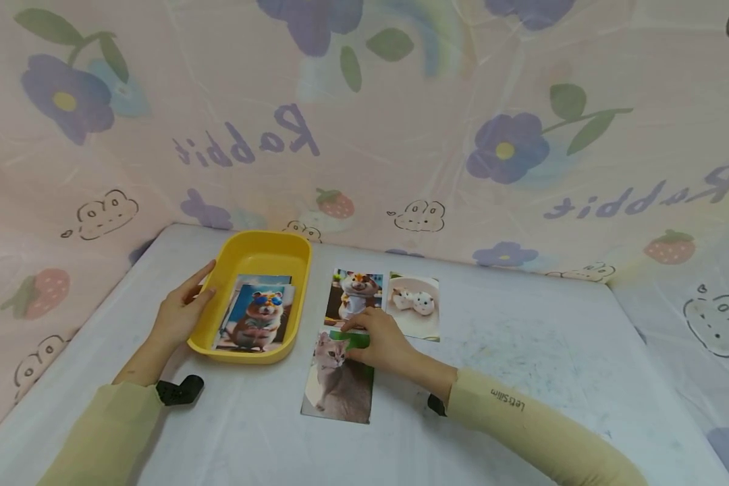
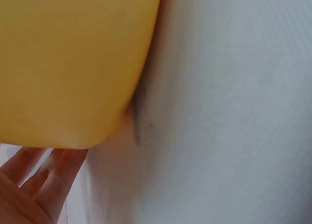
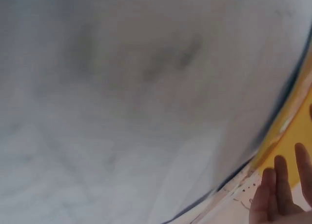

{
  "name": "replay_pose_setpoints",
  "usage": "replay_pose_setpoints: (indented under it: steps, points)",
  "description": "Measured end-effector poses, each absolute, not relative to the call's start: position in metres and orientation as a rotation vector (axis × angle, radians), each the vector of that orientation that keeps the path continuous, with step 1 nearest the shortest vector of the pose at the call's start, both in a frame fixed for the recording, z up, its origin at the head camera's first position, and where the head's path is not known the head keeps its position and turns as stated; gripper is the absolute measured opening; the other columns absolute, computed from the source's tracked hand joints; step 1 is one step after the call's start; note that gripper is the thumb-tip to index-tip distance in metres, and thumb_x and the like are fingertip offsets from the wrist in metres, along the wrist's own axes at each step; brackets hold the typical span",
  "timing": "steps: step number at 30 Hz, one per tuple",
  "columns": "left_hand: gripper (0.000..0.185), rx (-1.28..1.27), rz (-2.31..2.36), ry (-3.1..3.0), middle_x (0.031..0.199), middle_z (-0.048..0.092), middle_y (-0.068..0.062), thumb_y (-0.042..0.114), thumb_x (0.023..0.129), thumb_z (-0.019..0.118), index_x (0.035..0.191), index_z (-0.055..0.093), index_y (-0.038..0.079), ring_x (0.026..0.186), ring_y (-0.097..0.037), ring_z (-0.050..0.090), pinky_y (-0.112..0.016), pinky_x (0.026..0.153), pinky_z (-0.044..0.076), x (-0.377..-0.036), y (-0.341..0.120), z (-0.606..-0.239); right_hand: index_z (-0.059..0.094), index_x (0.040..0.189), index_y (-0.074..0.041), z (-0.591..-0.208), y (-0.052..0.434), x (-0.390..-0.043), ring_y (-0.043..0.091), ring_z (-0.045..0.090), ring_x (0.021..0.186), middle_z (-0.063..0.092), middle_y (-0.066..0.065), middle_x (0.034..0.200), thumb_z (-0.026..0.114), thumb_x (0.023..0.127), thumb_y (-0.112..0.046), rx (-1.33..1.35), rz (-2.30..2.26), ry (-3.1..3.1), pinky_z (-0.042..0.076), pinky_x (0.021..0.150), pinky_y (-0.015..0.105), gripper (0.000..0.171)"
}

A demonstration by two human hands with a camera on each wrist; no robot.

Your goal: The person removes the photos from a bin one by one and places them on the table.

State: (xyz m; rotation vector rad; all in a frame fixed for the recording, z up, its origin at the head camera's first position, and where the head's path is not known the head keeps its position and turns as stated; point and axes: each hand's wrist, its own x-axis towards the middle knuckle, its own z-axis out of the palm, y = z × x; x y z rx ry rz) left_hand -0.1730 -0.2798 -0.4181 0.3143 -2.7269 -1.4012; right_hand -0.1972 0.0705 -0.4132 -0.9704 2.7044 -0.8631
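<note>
A yellow tray (image 1: 249, 260) stands on the left of the table with several photo cards inside; the top one shows a hamster in sunglasses (image 1: 258, 317). My left hand (image 1: 182, 310) holds the tray by its left rim, thumb over the edge and fingers along the outside, as the left wrist view also shows. Right of the tray, my right hand (image 1: 379, 341) pinches a cat photo card (image 1: 340, 391) near its top edge. Above it lie a hamster photo card (image 1: 355, 290), partly covered by my fingers, and a card with two white round animals (image 1: 413, 304).
A white cloth covers the table (image 1: 534, 391), with faint smudges at the right. Behind it hangs a pink printed curtain (image 1: 376, 135) with flowers and rabbits. Black wrist cameras (image 1: 181, 390) sit under both forearms.
</note>
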Motion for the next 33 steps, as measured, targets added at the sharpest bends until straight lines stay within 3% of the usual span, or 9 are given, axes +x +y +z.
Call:
replay_pose_setpoints:
  steps: [8, 14, 18, 23, 33]
  points:
    - [0.052, 0.287, -1.397, -2.712, 0.149, 0.033, -0.029, 0.033, 0.103, 0.039, 0.152, 0.024, 0.029, 0.128, -0.049, 0.039, -0.061, 0.099, 0.039, -0.172, -0.282, -0.420, 0.068, 0.109, -0.003, -0.405, 0.064, -0.209, 0.029, 0.064, 0.106, 0.068, 0.012, 0.112, 0.075, 0.082, -0.014, -0.740, -1.226, 2.403, 0.052, 0.091, 0.041, 0.029]
    - [0.052, 0.305, -1.399, -2.717, 0.152, 0.029, -0.027, 0.034, 0.103, 0.039, 0.152, 0.023, 0.030, 0.132, -0.050, 0.035, -0.062, 0.102, 0.037, -0.173, -0.281, -0.420, 0.066, 0.113, 0.002, -0.396, 0.049, -0.218, 0.021, 0.065, 0.092, 0.068, 0.017, 0.108, 0.070, 0.086, -0.013, -0.629, -1.449, 2.245, 0.055, 0.081, 0.031, 0.032]
    - [0.052, 0.307, -1.401, -2.714, 0.152, 0.029, -0.026, 0.033, 0.103, 0.039, 0.152, 0.024, 0.030, 0.132, -0.050, 0.035, -0.062, 0.102, 0.036, -0.173, -0.280, -0.420, 0.066, 0.114, 0.001, -0.386, 0.029, -0.225, 0.014, 0.065, 0.086, 0.069, 0.013, 0.105, 0.070, 0.087, -0.015, -0.521, -1.534, 2.207, 0.055, 0.084, 0.038, 0.032]
    - [0.052, 0.309, -1.427, -2.711, 0.153, 0.028, -0.026, 0.033, 0.103, 0.040, 0.152, 0.024, 0.030, 0.133, -0.049, 0.034, -0.062, 0.103, 0.036, -0.174, -0.279, -0.419, 0.067, 0.113, -0.001, -0.378, 0.004, -0.232, 0.013, 0.066, 0.089, 0.069, 0.010, 0.108, 0.070, 0.087, -0.013, -0.474, -1.606, 2.182, 0.052, 0.091, 0.043, 0.028]
    - [0.052, 0.337, -1.442, -2.716, 0.155, 0.025, -0.023, 0.034, 0.103, 0.038, 0.153, 0.022, 0.031, 0.134, -0.048, 0.032, -0.061, 0.104, 0.034, -0.173, -0.280, -0.420, 0.067, 0.121, -0.012, -0.364, -0.041, -0.244, 0.017, 0.063, 0.102, 0.067, 0.007, 0.119, 0.068, 0.089, -0.023, -0.554, -1.393, 2.169, 0.050, 0.093, 0.032, 0.034]
